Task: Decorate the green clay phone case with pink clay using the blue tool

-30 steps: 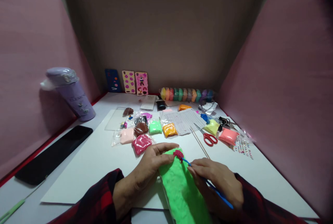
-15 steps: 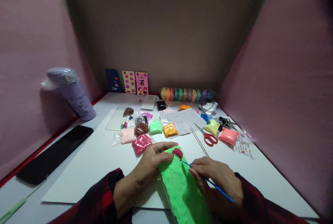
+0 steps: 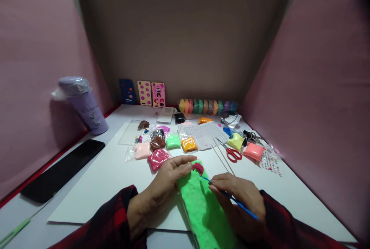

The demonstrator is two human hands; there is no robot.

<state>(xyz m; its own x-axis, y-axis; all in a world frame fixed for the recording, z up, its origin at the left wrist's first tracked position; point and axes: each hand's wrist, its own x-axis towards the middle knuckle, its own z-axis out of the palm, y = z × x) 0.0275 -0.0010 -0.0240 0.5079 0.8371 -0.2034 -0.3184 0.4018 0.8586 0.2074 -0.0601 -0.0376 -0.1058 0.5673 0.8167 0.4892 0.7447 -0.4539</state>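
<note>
A long slab covered in bright green clay [image 3: 202, 206] lies in front of me on the white sheet [image 3: 104, 179]. A small dark pink clay piece [image 3: 198, 168] sits at its far end. My left hand [image 3: 170, 175] rests on the slab's left edge, fingers curled over it and holding it still. My right hand [image 3: 238, 197] pinches a thin blue tool [image 3: 228, 196] like a pen. The tool's tip touches the green clay just below the pink piece.
Small bags of coloured clay [image 3: 172, 141] lie beyond the slab, with red scissors [image 3: 232, 153], wooden sticks [image 3: 224, 160] and a printed sheet [image 3: 205, 133]. A purple tumbler [image 3: 83, 104] and a black phone [image 3: 62, 170] are at left. Clay tubs [image 3: 208, 105] and decorated cases [image 3: 152, 93] line the back wall.
The view has shifted slightly. The blue tool's tip has drawn back a little from the pink piece onto the green clay. My left hand stays on the slab.
</note>
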